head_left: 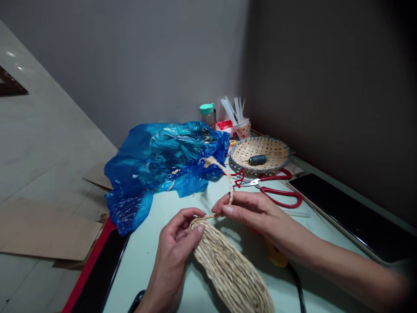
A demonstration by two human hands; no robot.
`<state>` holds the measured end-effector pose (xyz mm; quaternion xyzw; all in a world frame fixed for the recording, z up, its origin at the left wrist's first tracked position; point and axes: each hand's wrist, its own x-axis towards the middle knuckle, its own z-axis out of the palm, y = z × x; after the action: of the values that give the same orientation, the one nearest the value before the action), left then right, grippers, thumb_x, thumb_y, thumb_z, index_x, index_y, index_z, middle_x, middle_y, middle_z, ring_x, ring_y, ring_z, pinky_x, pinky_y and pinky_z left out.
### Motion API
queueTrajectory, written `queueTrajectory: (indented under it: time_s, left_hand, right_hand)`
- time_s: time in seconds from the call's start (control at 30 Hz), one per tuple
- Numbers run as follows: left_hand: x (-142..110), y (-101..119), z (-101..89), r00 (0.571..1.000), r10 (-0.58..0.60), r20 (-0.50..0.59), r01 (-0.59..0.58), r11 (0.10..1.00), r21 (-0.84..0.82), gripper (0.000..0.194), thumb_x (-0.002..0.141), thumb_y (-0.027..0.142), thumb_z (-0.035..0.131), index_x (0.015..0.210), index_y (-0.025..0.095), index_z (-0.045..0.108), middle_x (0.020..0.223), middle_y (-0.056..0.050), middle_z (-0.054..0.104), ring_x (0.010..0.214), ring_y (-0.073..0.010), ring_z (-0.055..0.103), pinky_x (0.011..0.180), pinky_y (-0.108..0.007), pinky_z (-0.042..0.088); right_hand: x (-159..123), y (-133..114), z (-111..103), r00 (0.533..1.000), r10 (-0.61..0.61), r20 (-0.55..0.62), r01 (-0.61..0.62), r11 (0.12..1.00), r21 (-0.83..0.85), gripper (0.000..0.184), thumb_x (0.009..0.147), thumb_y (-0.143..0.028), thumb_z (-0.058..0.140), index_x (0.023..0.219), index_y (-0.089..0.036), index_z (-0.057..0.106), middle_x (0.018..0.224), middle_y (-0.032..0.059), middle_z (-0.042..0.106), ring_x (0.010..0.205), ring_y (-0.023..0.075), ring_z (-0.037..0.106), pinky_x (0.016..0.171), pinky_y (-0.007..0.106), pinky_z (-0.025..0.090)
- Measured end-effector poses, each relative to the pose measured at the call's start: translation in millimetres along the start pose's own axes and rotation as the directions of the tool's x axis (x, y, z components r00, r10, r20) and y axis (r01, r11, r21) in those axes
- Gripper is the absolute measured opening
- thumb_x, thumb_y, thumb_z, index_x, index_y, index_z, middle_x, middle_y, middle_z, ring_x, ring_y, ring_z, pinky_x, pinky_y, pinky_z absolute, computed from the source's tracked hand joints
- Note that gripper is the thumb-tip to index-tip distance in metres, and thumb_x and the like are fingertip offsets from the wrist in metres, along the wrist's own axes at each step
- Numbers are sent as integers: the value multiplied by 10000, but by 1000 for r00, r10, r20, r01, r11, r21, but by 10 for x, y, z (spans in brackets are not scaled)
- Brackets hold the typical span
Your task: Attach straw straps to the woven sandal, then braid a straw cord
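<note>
I am pinching the rounded upper end of a coiled straw-cord piece (234, 269) with my left hand (172, 250), the thumb lying on its face and the other fingers curling behind the edge. With my right hand (260, 211) I am gripping the loose twisted cord (231, 187) between thumb and fingers, just beside that same end, while its free length is rising past my fingertips and its frayed tip is showing against a crumpled blue plastic bag (133, 152). The piece is slanting down over the pale green worktop (153, 234), its long rows of cord running side by side toward the bottom edge of my view. Beyond my right hand, red-handled scissors (255, 182) are lying with their handles apart, and just behind them a shallow woven basket (241, 152) is holding a dark thread spool (258, 160). Farther back, a patterned cup (243, 129) is holding translucent sticks near a jar with a turquoise lid (206, 109). A glossy black slab (345, 213) is lying along the right side, and under my right forearm I am seeing a yellow-orange object (276, 255), too hidden for me to identify, near a black cable (298, 284). Flat brown cardboard (45, 228) is resting on the floor at the left.
</note>
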<state>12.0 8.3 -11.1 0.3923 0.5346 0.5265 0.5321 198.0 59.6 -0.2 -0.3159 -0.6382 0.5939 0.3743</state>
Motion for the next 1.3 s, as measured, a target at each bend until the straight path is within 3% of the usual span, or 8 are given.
queueTrajectory:
  time_s: [0.13, 0.4, 0.6, 0.73, 0.87, 1.17, 1.27, 1.3]
  left_hand:
    - [28, 6, -28, 999, -8, -31, 7, 1000, -17, 252, 720, 288, 777, 927, 174, 690, 791, -17, 666, 704, -118, 567, 654, -192, 420]
    - [48, 3, -49, 999, -31, -40, 29, 998, -51, 300, 709, 260, 793, 976, 182, 680, 809, -30, 688, 713, -126, 605, 648, -194, 449]
    - [-1, 43, 3, 997, 17, -75, -23, 996, -85, 469, 727, 230, 774, 1172, 240, 625, 749, 20, 631, 663, -94, 569, 641, -178, 450]
    - [-33, 74, 36, 996, 0, -93, -10, 995, -103, 482, 720, 219, 776, 1179, 234, 630, 761, 20, 603, 660, -93, 565, 622, -178, 449]
    - [-58, 86, 67, 992, -20, -122, 9, 996, -94, 461, 711, 212, 775, 1155, 228, 648, 778, 10, 599, 646, -97, 564, 603, -185, 454]
    - [-23, 29, 9, 987, -60, -147, 33, 983, -179, 501, 727, 206, 769, 1204, 234, 615, 789, 14, 609, 709, -109, 586, 693, -214, 474]
    - [-8, -6, 4, 980, -71, -185, 34, 980, -197, 504, 742, 219, 759, 1217, 239, 595, 816, 8, 625, 729, -122, 602, 741, -248, 478]
    - [-6, -17, 9, 977, -69, -202, 29, 981, -193, 506, 746, 225, 756, 1223, 238, 588, 824, 6, 631, 724, -125, 606, 740, -255, 479]
  right_hand:
    - [-42, 38, -57, 999, 28, -34, -26, 997, 70, 229, 912, -387, 632, 916, -183, 736, 983, 38, 706, 964, 196, 623, 869, 280, 445]
    - [-105, 57, -53, 1000, 18, -1, -18, 997, 69, 141, 880, -306, 671, 882, -193, 756, 913, 10, 728, 883, 155, 648, 800, 239, 477]
    - [-137, 46, -28, 999, -49, 11, 49, 995, -88, 161, 907, -309, 637, 889, -195, 749, 892, 13, 727, 871, 170, 648, 788, 258, 476]
    - [-166, 24, -28, 991, -127, 51, 134, 975, -175, 179, 942, -302, 586, 882, -208, 726, 902, 8, 717, 888, 181, 648, 799, 262, 477]
    - [-190, 6, -52, 988, -123, 88, 142, 955, -259, 211, 962, -322, 537, 865, -215, 690, 868, 13, 696, 849, 195, 636, 781, 290, 470]
    - [-174, 56, -8, 984, -77, 158, 106, 977, -186, 248, 1029, -341, 419, 942, -229, 622, 941, 3, 637, 912, 172, 587, 852, 292, 433]
    - [-177, 138, 63, 992, -5, 126, 20, 992, -124, 114, 943, -357, 585, 976, -248, 599, 1000, -4, 627, 925, 179, 589, 822, 287, 458]
    - [-179, 166, 88, 994, 41, 104, -31, 995, -94, 158, 889, -341, 655, 1004, -255, 588, 1022, -2, 621, 906, 180, 594, 785, 280, 474]
